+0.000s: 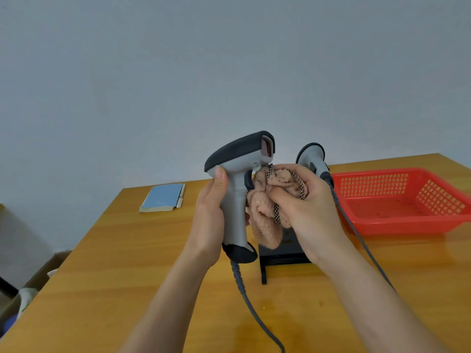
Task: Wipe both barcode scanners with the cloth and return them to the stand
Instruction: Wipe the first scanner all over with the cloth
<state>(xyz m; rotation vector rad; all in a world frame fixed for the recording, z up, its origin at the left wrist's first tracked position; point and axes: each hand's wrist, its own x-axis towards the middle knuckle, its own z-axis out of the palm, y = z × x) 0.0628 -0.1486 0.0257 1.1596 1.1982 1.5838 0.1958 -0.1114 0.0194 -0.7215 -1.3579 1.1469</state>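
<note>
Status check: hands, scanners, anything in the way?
Left hand grips held scanner by its handle. Right hand presses pink cloth against the trigger side. Second scanner sits on black stand. Nothing obstructing.

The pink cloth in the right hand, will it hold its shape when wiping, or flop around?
Probably floppy: the pink cloth bunches in the right hand and its loose end sags below it. Its fluffy pile suggests it is light and grippy, unlikely to slip on the scanner that the left hand holds.
</note>
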